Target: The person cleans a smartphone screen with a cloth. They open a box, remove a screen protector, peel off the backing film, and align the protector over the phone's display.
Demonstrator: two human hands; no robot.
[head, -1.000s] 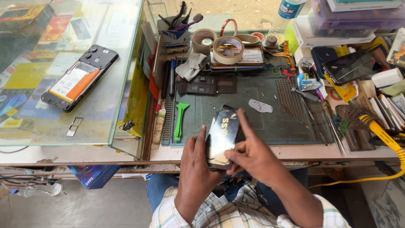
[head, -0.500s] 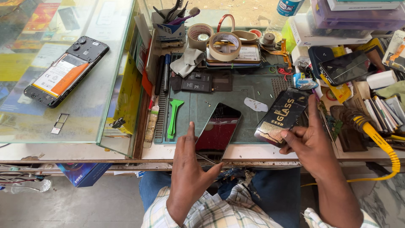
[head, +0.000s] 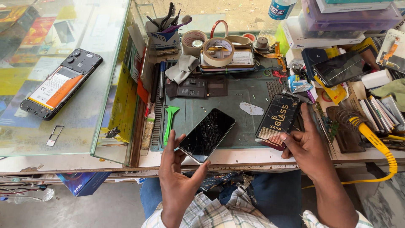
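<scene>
— What carries it all?
— A workbench (head: 270,157) with a dark green work mat (head: 236,105) on it.
— And around the mat?
— A green pry tool (head: 170,122) on its left edge, tape rolls (head: 217,51) just behind it, a yellow cable (head: 379,145) well right. Left of it, a glass counter (head: 84,97) bears an opened phone (head: 61,83).

The left hand (head: 179,177) covers the near corner of the cracked phone (head: 206,135), so its grip on that edge cannot be made out. The right hand (head: 308,145) hides the lower right corner of the black glass packet (head: 278,120). Both forearms run off the bottom edge. The plastic bottle (head: 278,10) and the stacked boxes (head: 350,12) are cut by the top edge. The yellow coiled cable (head: 377,143) leaves at the right. Under the glass counter (head: 84,109), the packets are blurred by reflections.
</scene>
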